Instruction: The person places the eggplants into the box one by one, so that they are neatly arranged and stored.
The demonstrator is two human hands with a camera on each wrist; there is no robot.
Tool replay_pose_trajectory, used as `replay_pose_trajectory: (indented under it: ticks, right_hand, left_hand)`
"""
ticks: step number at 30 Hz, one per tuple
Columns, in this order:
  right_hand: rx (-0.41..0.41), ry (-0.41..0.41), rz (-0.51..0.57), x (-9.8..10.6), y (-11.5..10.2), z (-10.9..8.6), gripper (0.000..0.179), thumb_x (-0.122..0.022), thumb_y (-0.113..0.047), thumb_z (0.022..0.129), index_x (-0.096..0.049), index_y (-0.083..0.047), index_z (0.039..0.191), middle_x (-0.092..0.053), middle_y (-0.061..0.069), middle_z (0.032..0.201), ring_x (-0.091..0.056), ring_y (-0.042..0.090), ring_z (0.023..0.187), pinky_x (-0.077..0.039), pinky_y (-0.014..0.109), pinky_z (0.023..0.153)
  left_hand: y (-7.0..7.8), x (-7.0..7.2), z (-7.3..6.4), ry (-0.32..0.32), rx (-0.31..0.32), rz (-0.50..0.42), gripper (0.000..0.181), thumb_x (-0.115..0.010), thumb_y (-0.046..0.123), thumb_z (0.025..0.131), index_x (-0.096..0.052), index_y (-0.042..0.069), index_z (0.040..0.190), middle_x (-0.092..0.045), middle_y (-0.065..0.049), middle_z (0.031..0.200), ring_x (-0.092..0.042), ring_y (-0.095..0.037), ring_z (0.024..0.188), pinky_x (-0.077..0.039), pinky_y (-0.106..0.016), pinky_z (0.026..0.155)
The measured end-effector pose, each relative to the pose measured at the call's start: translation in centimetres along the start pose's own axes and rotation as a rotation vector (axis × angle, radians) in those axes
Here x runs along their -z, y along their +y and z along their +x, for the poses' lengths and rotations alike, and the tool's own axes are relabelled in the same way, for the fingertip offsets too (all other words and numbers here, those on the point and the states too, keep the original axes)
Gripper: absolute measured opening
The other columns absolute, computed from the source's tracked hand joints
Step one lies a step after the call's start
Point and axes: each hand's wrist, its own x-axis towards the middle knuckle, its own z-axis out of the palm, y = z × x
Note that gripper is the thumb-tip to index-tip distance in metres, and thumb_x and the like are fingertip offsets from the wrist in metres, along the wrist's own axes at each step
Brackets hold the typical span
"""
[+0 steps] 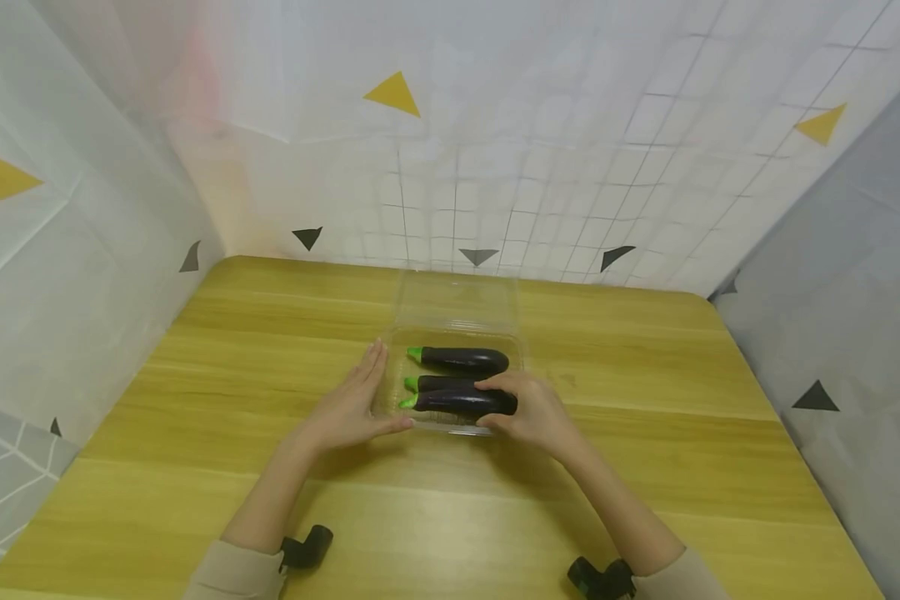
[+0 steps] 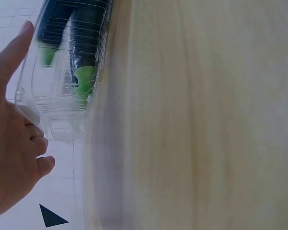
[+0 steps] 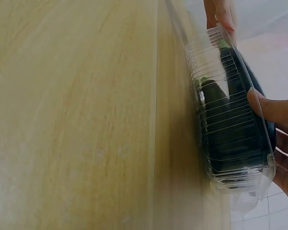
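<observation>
Eggplants (image 1: 465, 360), three of 'em, sit in a clear plastic clamshell (image 1: 450, 431); right hand (image 1: 534, 412) pinches the front one (image 1: 450, 402), left hand (image 1: 348, 412) just spread around that clamshell's left end.

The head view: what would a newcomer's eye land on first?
Probably the three dark eggplants with bright green stem ends, lying in a clear plastic container on the wooden table. Next, the hands: the left hand rests against the container's left side, while the right hand grips the nearest eggplant by its right end.
</observation>
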Motion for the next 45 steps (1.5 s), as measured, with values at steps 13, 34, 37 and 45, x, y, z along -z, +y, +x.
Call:
replay_pose_trajectory:
  ticks: [13,34,37,45]
  right_hand:
    - [0.007,-0.075,0.000,0.3,-0.3,0.2,0.038,-0.084,-0.021,0.075,-0.073,-0.010,0.110,-0.071,0.002,0.108,-0.062,0.026,0.108,-0.050,0.042,0.092]
    - [0.132,0.204,0.147,1.3,0.9,-0.4,0.042,-0.089,-0.012,0.066,-0.073,-0.006,0.105,-0.071,0.005,0.104,-0.067,0.027,0.095,-0.056,0.039,0.081]
    - [0.192,0.256,0.158,2.2,1.2,-0.5,0.046,-0.090,-0.009,0.063,-0.073,-0.010,0.106,-0.071,0.002,0.103,-0.066,0.022,0.098,-0.051,0.028,0.090]
    - [0.288,0.349,0.153,5.9,-1.8,-0.6,0.045,-0.086,0.013,0.056,-0.069,0.008,0.097,-0.070,0.022,0.094,-0.066,0.037,0.089,-0.045,0.015,0.092]
  left_hand:
    - [0.1,0.1,0.2,0.000,0.002,0.004,0.120,-0.056,0.075,0.078,0.006,0.005,0.153,0.011,-0.011,0.160,0.005,-0.021,0.146,-0.010,-0.042,0.116]
    - [0.2,0.0,0.1,0.001,0.003,0.002,0.119,-0.055,0.076,0.078,0.006,0.005,0.153,0.011,-0.009,0.160,0.005,-0.021,0.146,-0.011,-0.043,0.116]
    - [0.1,0.0,0.1,0.002,0.001,0.001,0.119,-0.056,0.074,0.079,0.006,0.005,0.153,0.012,-0.009,0.160,0.005,-0.021,0.146,-0.011,-0.043,0.116]
    - [0.0,-0.2,0.2,0.012,-0.016,0.013,0.120,-0.056,0.074,0.079,0.005,0.002,0.152,0.011,-0.012,0.160,0.009,-0.021,0.146,-0.005,-0.045,0.117]
